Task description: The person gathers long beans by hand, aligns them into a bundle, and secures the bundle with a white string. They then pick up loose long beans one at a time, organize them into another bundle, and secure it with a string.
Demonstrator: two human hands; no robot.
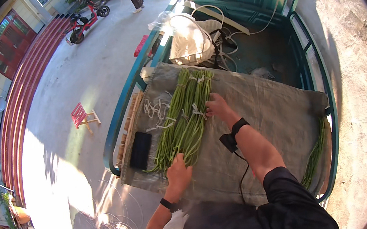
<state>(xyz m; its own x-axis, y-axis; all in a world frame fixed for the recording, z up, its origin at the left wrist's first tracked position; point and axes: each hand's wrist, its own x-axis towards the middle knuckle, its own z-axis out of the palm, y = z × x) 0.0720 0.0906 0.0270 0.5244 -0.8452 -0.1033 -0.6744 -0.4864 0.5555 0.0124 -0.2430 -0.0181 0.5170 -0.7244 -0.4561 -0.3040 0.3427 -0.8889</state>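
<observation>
Bundles of long, thin green stalks (180,124), much like garlic scapes, lie side by side on a grey cloth (257,119), tied with white strips. My left hand (179,175) is at their near, loose ends, with its fingers closed on the stalks. Along the right side of the rightmost bundle, beside a white knot (198,111), my right hand (220,108) grips the edge with curled fingers; its fingertips are partly hidden. Loose white strings (157,110) and a dark, flat phone-like object (141,151) lie left of the bundles.
The cloth covers part of a green cargo-vehicle bed with rails (122,117). Behind it stands a white basket (191,45) with plastic. More stalks (315,153) lie at the right edge. A black cable (242,180) runs from a small box (228,142) at my right wrist.
</observation>
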